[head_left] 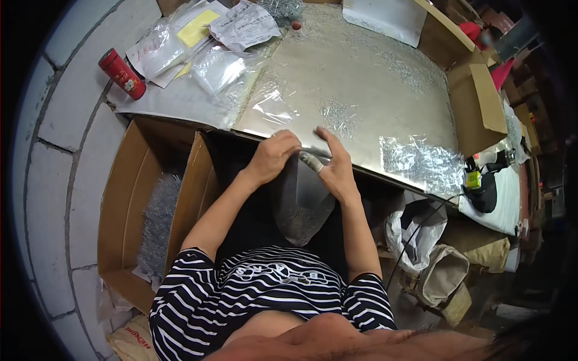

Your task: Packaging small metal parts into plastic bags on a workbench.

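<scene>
At the table's front edge, my left hand (274, 157) has its fingertips pinched together; what they hold, if anything, is too small to make out. Close beside it, my right hand (335, 167) has its thumb, wrapped in pale tape, and its blurred forefinger spread apart. Below both hands, between my legs, is a smooth grey rounded thing (303, 213) whose kind I cannot tell. Past my hands, small loose metal pieces (338, 117) lie on the metal tabletop (319, 60). A clear plastic bag (415, 162) full of shiny pieces rests at the right front edge.
An open cardboard box (114, 198) with shiny pieces stands left, near a block wall (72, 150). Plastic bags, papers (245, 25) and a red can (122, 74) occupy the table's left. Cardboard flaps (478, 102) border its right; sacks (442, 274) stand below on the right.
</scene>
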### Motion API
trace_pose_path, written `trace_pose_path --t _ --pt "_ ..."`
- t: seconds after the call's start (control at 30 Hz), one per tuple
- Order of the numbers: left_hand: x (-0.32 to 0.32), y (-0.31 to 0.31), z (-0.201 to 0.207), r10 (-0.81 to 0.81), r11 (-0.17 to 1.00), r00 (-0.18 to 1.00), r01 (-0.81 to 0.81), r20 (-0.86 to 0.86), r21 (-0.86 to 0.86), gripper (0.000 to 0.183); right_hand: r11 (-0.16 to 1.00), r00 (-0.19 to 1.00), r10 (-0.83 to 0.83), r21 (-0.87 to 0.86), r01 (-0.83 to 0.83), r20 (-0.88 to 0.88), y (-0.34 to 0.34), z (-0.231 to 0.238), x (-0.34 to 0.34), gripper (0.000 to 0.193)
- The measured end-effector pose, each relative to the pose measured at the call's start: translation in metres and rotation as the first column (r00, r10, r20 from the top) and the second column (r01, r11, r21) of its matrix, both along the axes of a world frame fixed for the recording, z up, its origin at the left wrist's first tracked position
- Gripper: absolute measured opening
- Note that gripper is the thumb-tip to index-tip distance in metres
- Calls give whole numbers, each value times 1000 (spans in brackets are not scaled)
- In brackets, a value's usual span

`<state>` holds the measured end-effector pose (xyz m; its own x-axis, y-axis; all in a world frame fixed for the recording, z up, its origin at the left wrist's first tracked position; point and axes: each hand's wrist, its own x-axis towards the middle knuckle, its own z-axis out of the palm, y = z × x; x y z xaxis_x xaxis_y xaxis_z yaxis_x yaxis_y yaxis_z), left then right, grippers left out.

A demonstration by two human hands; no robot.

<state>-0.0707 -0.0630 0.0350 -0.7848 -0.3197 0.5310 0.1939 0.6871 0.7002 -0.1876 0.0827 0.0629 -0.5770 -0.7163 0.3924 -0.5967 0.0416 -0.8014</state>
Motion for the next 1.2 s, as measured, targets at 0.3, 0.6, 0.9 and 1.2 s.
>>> trace_pose_path --t 0.3,0.6,0.9,1.2 --pt "41 49 -47 -298 676 925 29 237 737 7 934 741 204 101 -344 640 73 -56 22 18" --pt "51 74 -130 -164 931 742 -101 650 350 20 825 965 136 514 -236 226 121 -120 -4 18" --pt "28 68 -117 -193 571 943 -116 270 813 33 960 960 -220 136 244 -173 -20 -37 -116 36" --pt "43 83 -166 -334 -253 942 -57 -32 966 63 892 915 -38 399 213 -402 9 -41 -7 52"
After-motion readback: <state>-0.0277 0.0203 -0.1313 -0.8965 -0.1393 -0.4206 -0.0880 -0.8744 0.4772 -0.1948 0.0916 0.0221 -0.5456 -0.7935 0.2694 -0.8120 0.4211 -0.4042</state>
